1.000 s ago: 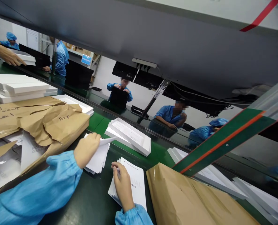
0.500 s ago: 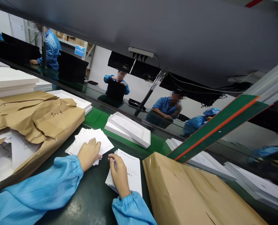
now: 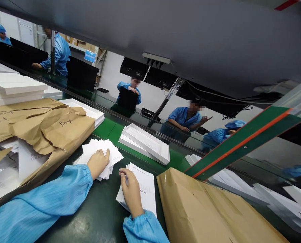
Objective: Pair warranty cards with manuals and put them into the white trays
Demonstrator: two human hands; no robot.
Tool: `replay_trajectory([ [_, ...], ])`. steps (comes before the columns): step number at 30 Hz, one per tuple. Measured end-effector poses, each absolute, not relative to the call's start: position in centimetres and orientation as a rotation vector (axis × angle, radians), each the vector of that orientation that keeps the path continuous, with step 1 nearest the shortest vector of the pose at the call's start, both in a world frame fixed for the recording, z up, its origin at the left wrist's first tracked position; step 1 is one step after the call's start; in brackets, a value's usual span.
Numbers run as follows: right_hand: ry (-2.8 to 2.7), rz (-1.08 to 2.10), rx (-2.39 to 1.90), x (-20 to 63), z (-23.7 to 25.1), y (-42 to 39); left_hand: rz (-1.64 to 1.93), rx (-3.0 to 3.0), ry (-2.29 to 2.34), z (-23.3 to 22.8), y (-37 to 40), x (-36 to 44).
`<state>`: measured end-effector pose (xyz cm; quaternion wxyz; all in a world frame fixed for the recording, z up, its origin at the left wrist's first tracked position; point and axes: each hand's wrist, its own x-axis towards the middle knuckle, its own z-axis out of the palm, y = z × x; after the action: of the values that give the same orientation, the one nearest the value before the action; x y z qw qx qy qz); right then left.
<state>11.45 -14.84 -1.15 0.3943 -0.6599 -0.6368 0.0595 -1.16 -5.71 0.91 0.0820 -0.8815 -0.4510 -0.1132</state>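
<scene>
dark bench [image 3: 89, 209], papers [image 3: 148, 192] between brown packages [image 3: 206, 206]

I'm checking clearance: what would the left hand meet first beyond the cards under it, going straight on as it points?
The left hand would probably meet the white boxes on the green belt, though depth is unclear.

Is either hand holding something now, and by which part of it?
No clear grip shows: the left hand lies on the white papers, the right hand over the left part of the booklet stack.
</scene>
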Motion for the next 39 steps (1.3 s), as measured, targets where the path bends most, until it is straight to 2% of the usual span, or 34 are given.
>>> replay_trajectory([
  [8, -1.651, 0.119, -1.697, 11.7, -1.1, -14.8, -0.502, -2.704, -1.386, -0.1, -4.6, -1.5],
  [15, -1.918, -0.102, -1.701, 10.3, -1.6, -14.8, -0.537, -2.774, -1.461, -0.2, -4.3, -1.6],
  [22, -1.842, -0.055, -1.810, 8.9, -2.1, -13.4, -0.555, -2.797, -1.406, 0.0, -4.3, -1.7],
  [26, -1.836, 0.004, -1.698, 8.2, -2.2, -12.8, -0.554, -2.795, -1.338, 0.2, -4.1, -1.8],
  [33, -1.903, -0.037, -1.647, 7.7, -0.7, -14.1, -0.464, -2.819, -1.390, 2.5, -4.7, -2.8],
  [39, -1.817, -0.077, -1.882, 10.9, 0.8, -16.1, -0.826, -2.519, -1.631, 6.2, -4.2, -5.2],
])
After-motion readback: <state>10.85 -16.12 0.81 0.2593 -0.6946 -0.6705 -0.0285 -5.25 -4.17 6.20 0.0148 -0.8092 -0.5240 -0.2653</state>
